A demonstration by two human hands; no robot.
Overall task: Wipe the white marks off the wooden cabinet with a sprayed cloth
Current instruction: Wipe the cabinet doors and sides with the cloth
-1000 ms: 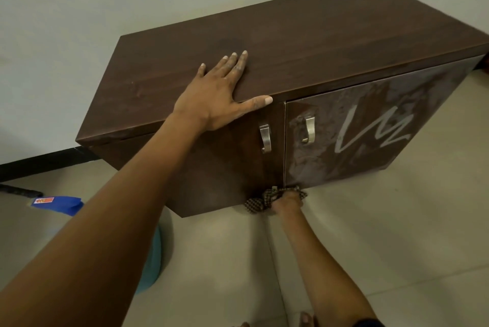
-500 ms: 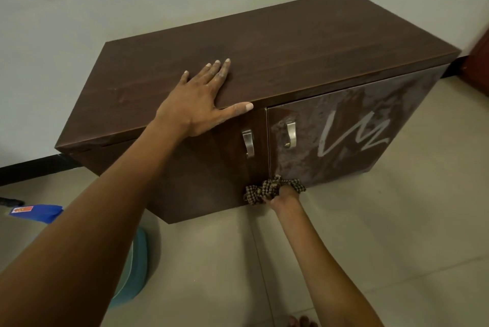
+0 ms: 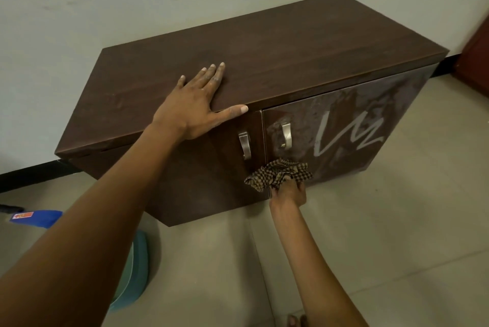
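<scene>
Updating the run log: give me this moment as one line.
left hand flat on cabinet top | right hand presses checked cloth low on right door | white zigzag mark remains

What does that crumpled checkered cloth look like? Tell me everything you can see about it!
The checkered cloth is a small rag with a fine dark-brown-and-tan check pattern. It looks like soft woven fabric, bunched into loose folds, with one corner hanging out to the left. The right hand grips it from below and presses it against the lower part of the cabinet's right door, just beneath the metal handle and left of the white zigzag mark.
</scene>
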